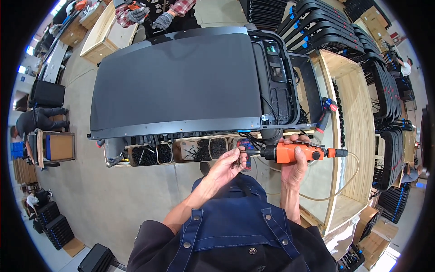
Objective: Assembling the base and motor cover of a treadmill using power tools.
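right hand (pixel 293 168) gripping orange power tool (pixel 290 153), left hand (pixel 226 167) pinched near its tip (pixel 257 153), co-worker's chest print (pixel 166 5) illegible

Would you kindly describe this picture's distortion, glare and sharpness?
In the head view, the fisheye lens bows the edges of the dark grey flat panel and pale wooden crate at right; bright patches wash out near the upper left and lower right rims; the orange and black power tool looks fairly crisp, the bending worker in dark clothes at far left softer.

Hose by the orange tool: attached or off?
Attached: the pale hose runs into the end fitting of the orange tool.
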Demonstrator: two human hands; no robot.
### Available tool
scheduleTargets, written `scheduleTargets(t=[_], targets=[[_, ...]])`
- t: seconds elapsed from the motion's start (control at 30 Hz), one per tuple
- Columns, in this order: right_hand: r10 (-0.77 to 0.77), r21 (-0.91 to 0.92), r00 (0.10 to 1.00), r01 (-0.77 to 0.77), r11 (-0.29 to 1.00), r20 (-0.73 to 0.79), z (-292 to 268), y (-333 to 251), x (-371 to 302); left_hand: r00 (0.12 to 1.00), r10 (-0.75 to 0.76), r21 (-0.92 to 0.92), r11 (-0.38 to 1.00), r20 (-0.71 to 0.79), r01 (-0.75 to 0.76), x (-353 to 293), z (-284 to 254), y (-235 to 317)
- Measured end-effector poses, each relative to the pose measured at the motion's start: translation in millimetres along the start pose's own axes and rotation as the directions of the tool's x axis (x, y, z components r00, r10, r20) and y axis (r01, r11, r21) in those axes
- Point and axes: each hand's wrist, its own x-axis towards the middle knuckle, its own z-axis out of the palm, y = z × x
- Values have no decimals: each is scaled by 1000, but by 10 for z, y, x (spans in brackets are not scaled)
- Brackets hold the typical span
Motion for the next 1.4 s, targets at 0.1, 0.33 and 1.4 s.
scheduleTargets(t=[0.1, 0.33, 1.4], targets=[[-46, -31, 999, 46, 998, 8, -83, -38, 53, 999, 0, -76, 997, -53, -4, 87, 116, -132], [-129, -127, 981, 148, 981, 146, -77, -118, 165, 976, 78, -29, 996, -203, -86, 385, 299, -325], [162, -630, 762, 373, 681, 626, 814, 375, 890, 999, -28, 157, 987, 22, 24, 30, -128, 113]])
